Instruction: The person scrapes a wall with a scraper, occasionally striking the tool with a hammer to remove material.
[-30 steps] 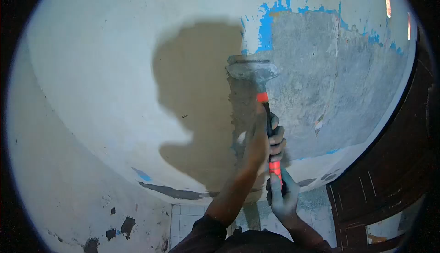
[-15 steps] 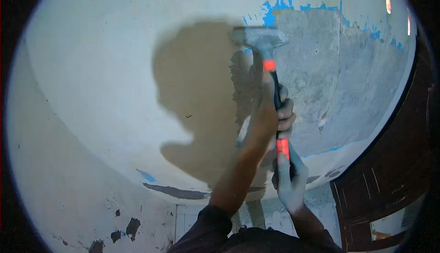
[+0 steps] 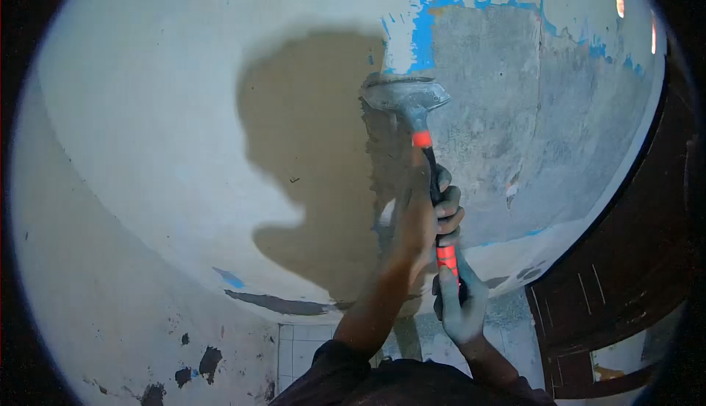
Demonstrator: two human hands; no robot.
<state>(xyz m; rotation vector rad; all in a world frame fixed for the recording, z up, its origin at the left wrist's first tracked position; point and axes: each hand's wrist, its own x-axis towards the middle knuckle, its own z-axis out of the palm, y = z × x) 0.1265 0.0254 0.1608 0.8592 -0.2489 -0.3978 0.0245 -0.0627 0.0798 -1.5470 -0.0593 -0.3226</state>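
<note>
A long-handled wall scraper (image 3: 407, 97) with a wide grey head and a black and orange handle lies against the wall, its blade pointing up. My left hand (image 3: 434, 211) is closed around the middle of the handle, fingers wrapping over its right side. Lower down, my right hand (image 3: 462, 310) grips the handle's end, thumb along the orange band. The blade touches or nearly touches the border between pale paint and bare grey plaster (image 3: 478, 112). Just above it runs a patch of blue paint (image 3: 423, 42).
Pale painted wall (image 3: 162, 126) spreads to the left, with the shadow (image 3: 309, 126) of my head and arm on it. A dark wooden door or cabinet (image 3: 610, 288) stands at right. Tiled floor (image 3: 298, 347) shows below. Dark chipped spots (image 3: 209, 362) mark the lower left wall.
The scraper and both hands have moved down the wall, slightly leftward. More blue paint and a pale strip now show above the blade. Both hands keep their grip.
</note>
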